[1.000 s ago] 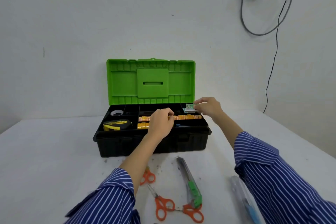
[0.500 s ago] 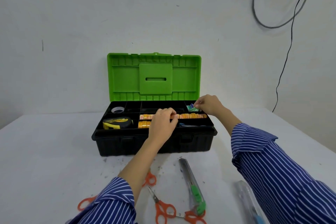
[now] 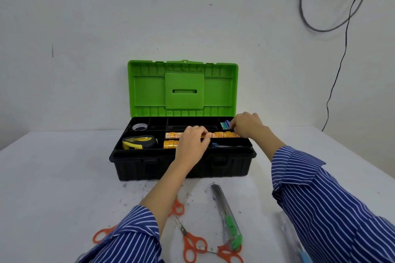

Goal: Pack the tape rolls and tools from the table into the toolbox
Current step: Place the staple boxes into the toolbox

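The toolbox (image 3: 181, 164) stands open on the table (image 3: 53, 177), its green lid (image 3: 183, 89) upright. Both hands are over the top tray. The left hand (image 3: 191, 142) rests with curled fingers on the long row of orange tape rolls (image 3: 222, 134) in the middle compartment; it seems to pinch or press them, but the fingertips are hidden, so the grip is not sure. The right hand (image 3: 245, 124) holds with its fingertips a small blue-green pack (image 3: 224, 125) at the back right compartment. A tape measure (image 3: 139, 142) and a clear tape roll (image 3: 139, 127) lie already in the left compartments.

To do this step well, the person should keep the row of rolls steady with the left hand while the right hand pushes the small pack fully down, so nothing stands above the tray edge. Scissors (image 3: 192, 241) and a utility knife (image 3: 226, 215) are not yet packed.
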